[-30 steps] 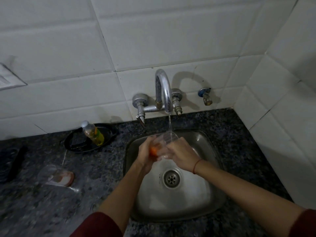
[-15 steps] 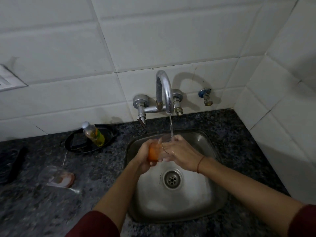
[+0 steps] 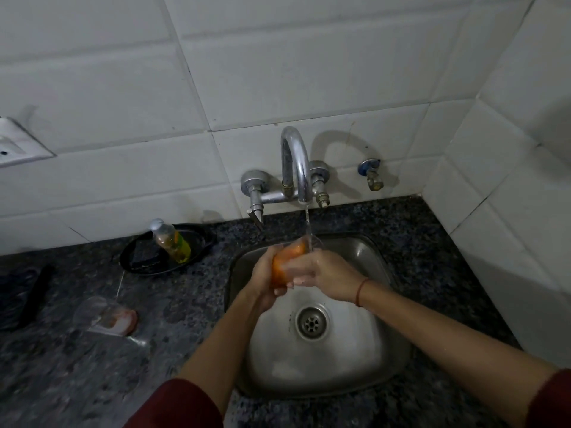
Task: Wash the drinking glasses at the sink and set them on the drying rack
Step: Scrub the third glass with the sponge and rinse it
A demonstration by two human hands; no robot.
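Observation:
Over the steel sink [image 3: 364,362] both my hands meet under a thin stream from the curved tap [image 3: 295,162]. My left hand [image 3: 262,279] presses an orange sponge [image 3: 282,264] against a clear drinking glass [image 3: 312,245], whose rim shows just under the water. My right hand [image 3: 324,276] wraps around the glass from the right and hides most of it. A second clear glass [image 3: 92,313] lies on its side on the dark granite counter to the left, next to a pinkish soap piece [image 3: 123,322].
A black dish [image 3: 139,261] with a yellow-green soap bottle [image 3: 171,242] stands by the wall left of the sink. A dark utensil [image 3: 34,298] lies at the far left. White tiled walls close the back and right. A small valve [image 3: 372,174] sticks out right of the tap.
The sponge has slid up the glass toward its rim, and both hands have shifted slightly up under the stream.

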